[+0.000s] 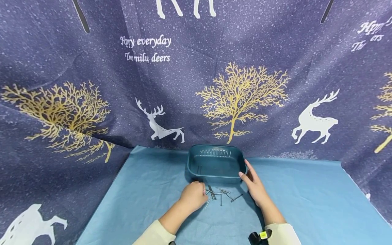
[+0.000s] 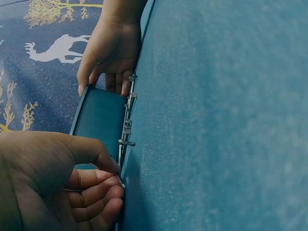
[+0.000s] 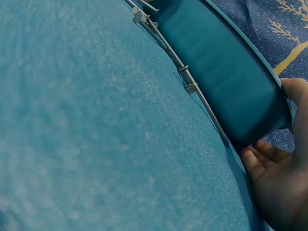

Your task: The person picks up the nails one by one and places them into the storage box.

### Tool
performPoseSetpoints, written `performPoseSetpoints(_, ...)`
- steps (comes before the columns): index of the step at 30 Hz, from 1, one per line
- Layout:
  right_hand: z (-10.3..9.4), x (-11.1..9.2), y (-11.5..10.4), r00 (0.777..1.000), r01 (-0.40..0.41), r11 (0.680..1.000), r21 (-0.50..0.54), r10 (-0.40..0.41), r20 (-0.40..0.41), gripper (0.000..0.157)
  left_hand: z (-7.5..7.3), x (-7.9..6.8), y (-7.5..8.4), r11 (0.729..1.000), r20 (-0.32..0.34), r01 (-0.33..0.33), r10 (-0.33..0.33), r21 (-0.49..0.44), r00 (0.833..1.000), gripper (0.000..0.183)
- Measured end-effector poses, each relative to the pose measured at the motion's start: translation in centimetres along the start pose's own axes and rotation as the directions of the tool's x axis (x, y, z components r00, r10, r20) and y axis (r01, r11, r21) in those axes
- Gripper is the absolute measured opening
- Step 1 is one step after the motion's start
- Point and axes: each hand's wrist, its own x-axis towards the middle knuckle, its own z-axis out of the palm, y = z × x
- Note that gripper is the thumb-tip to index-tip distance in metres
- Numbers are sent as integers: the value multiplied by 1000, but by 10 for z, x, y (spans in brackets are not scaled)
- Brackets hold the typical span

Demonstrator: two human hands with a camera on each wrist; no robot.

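A dark teal plastic basin (image 1: 214,176) stands at the back of the table. My right hand (image 1: 256,189) grips its right end, the thumb on the rim and the fingers along the outer side. Just in front of the basin, several metal nails (image 1: 219,193) lie in a loose, crossing pile. My left hand (image 1: 193,196) is at the pile's left edge; in the left wrist view its thumb and forefinger pinch a nail (image 2: 121,181), mostly hidden by the fingers. Thin nails (image 1: 199,169) appear to lie inside the basin at its left.
A light blue cloth (image 1: 306,197) covers the table. Behind and to the sides hangs a dark blue curtain (image 1: 183,85) printed with deer and gold trees; its lower edge meets the table close behind the basin.
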Motion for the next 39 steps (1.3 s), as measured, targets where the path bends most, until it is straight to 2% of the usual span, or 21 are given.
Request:
performPoseSetpoints(6, 0, 1, 0, 1000, -14, 1000, 2, 14, 2, 71, -3, 0, 0, 999, 4, -12, 12, -39, 1000, 30)
performPoseSetpoints(23, 1, 0, -1, 1000, -19, 1000, 3, 18, 8, 72, -11, -2, 5, 995, -76, -73, 68, -62, 995, 21)
performPoseSetpoints(32, 0, 1, -1, 1000, -16, 1000, 1, 16, 4, 72, -14, 1, 6, 993, -84, -57, 48, -103, 995, 15)
performPoseSetpoints(39, 0, 0, -1, 1000, -13, 1000, 6, 13, 3, 71, -13, 4, 5, 992, -163, -78, 61, -103, 985, 13)
